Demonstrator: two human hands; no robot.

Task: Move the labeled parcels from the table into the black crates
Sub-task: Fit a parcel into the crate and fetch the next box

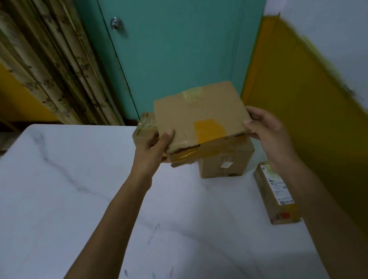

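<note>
Head view: You hold a cardboard box [198, 115] in both hands at the centre of the frame, over the far end of a white marbled table [60, 183]. Your left hand [154, 145] grips the box's near left corner, thumb pressed flat on the top face, the other fingers tucked beneath and out of sight. Your right hand [264, 128] clamps the right edge, thumb on the top rim, fingers curled round the side. The box tilts its top towards you, showing a yellow tape patch near the front edge and a paler strip at the back. Just below it a lower box [227, 160] stands on the table, a small white label on its near side; whether the two touch cannot be told. A far box [143, 129] peeks out behind your left hand at the table's far edge. A flat parcel [276, 193] lies on the table at the right of the frame beside your right forearm, white label face up. Faint pen marks [153, 231] streak the tabletop at lower centre. A teal door [170, 40] with a round knob [116, 24] fills the top centre, a patterned curtain [56, 61] hangs at upper left, and a yellow wall [304, 97] runs down the right.
</note>
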